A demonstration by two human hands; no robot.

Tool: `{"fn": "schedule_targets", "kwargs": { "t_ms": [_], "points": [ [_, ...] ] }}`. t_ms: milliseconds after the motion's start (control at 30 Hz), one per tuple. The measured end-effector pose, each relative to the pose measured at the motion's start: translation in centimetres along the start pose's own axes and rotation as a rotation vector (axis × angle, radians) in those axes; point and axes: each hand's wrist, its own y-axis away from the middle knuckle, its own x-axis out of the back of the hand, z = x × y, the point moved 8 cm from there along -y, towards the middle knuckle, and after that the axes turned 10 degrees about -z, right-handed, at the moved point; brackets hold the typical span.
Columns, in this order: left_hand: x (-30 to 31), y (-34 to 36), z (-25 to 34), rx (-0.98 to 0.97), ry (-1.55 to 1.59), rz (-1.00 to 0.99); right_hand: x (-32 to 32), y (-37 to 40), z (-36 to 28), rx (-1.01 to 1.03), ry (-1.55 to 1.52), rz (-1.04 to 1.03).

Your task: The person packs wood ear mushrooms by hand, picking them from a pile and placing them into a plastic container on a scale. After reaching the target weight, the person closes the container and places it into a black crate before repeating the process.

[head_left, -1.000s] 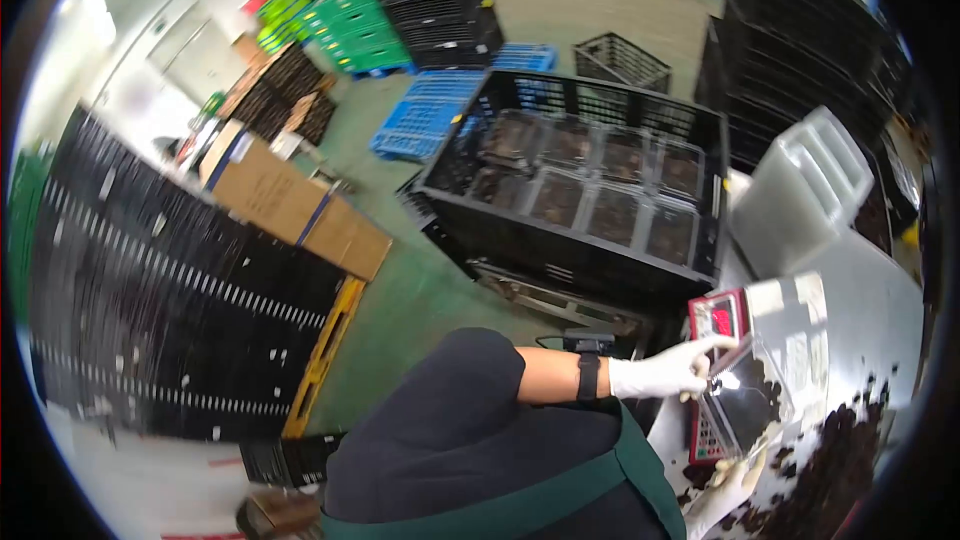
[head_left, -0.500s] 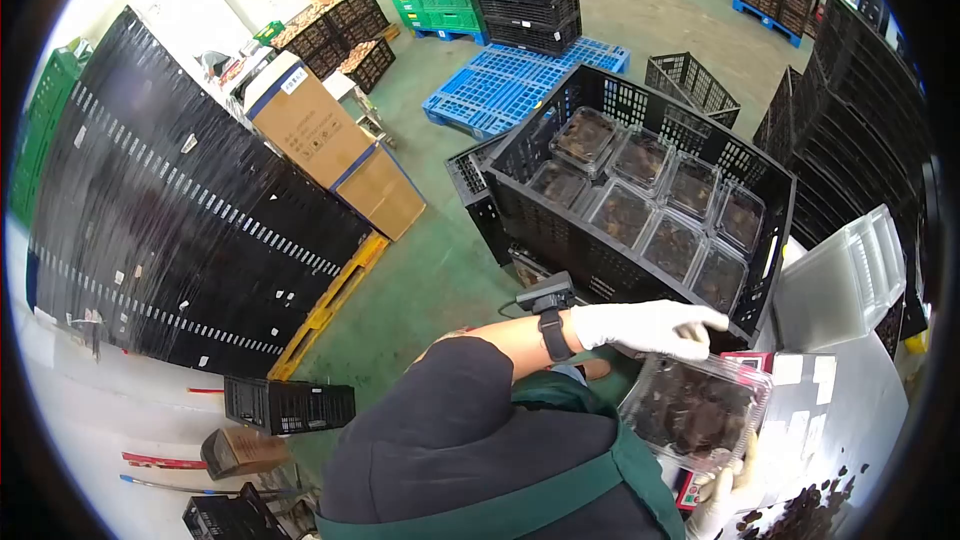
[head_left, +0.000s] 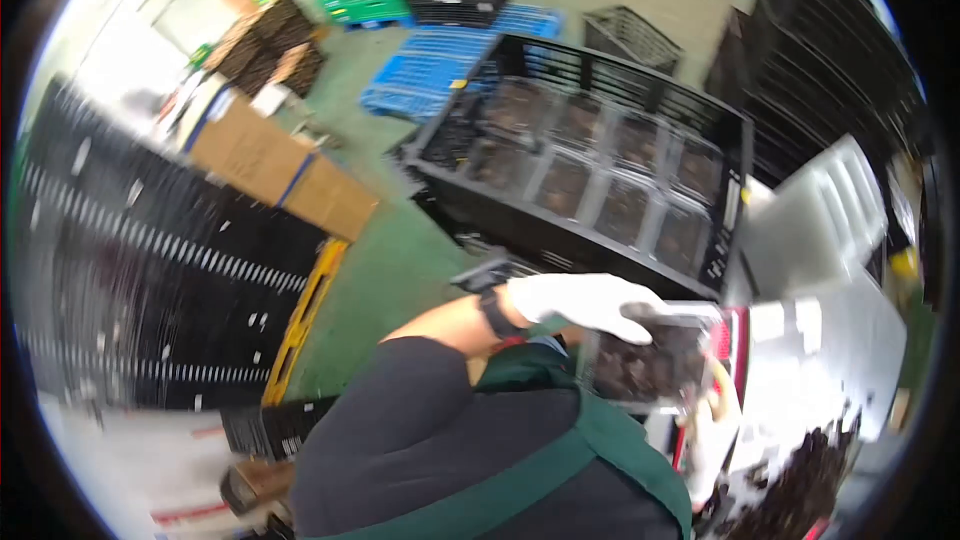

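Observation:
My left hand [head_left: 585, 302], in a white glove, lies over the top of a clear plastic box [head_left: 650, 360] filled with dark fruit. My right hand [head_left: 712, 430], also gloved, holds the same box from below at its right corner. The box is closed and held in front of my green apron, just left of a red scale [head_left: 735, 335]. The picture is blurred by motion.
A black crate [head_left: 600, 240] with several filled clear boxes stands just beyond my hands. A stack of empty clear boxes [head_left: 815, 220] sits right of it. Loose dark fruit [head_left: 810, 480] lies on the white table at lower right. Cardboard boxes [head_left: 270, 170], black crate stacks and blue pallets [head_left: 430, 80] stand at left and back.
The box has come in closer to my body and my left hand now presses on its lid. The view has swung and blurred.

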Motion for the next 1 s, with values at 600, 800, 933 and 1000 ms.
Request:
{"fn": "schedule_targets", "kwargs": {
  "t_ms": [600, 800, 933, 1000],
  "points": [
    [28.8, 24.8, -18.6, 0.832, 0.237, 0.859, 7.2, 7.4, 7.2, -0.079, -0.14, 0.463],
    [29.4, 4.5, -8.9, 0.52, -0.932, 0.735, 7.5, 8.0, 6.8, -0.082, -0.172, 0.444],
    [14.5, -14.3, 11.9, -0.403, -0.938, 0.458, 7.6, 9.9, 5.5, -0.063, 0.088, 0.499],
    [8.3, -19.6, 17.3, -0.573, -1.135, 0.408, 7.4, 11.8, 5.2, -0.069, 0.11, 0.532]
  ]
}}
